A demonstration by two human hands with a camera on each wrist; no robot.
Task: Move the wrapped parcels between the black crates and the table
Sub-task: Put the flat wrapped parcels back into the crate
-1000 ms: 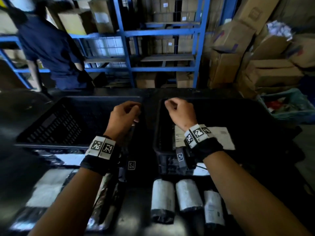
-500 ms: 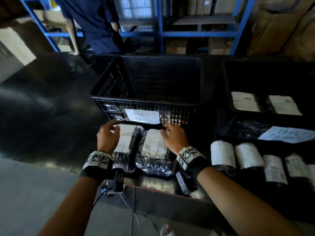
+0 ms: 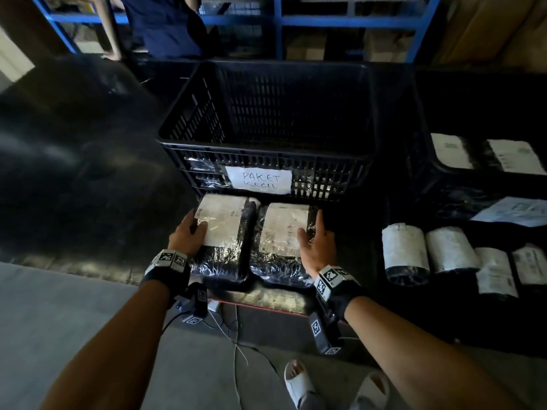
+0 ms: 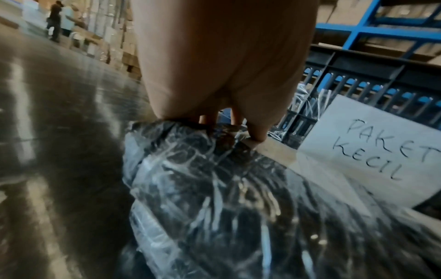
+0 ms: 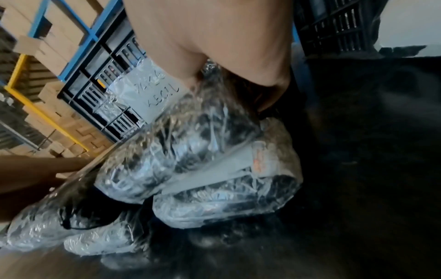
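Observation:
Two parcels in black plastic and clear film lie side by side on the dark table [image 3: 74,173], just in front of the black crate [image 3: 260,147] with the paper sign "PAKET KECIL" [image 3: 259,180]. My left hand [image 3: 195,223] grips the left parcel [image 3: 225,232] at its outer edge, thumb on the white label and fingers [image 4: 257,132] curled over the side. My right hand [image 3: 310,224] holds the right parcel [image 3: 281,232] the same way at its right edge. The right wrist view shows the right parcel [image 5: 203,160] under my palm. The crate's inside looks dark.
A second black crate [image 3: 420,143] at the right holds parcels with white labels [image 3: 450,155]. Several rolled parcels [image 3: 404,253] lie in a row on the table to the right. A person in dark blue [image 3: 165,25] stands behind the table by blue shelving [image 3: 325,22].
A second ago both hands hovered curled over the crates. They dropped to the two parcels in front of the labelled crate and now hold them at the outer edges.

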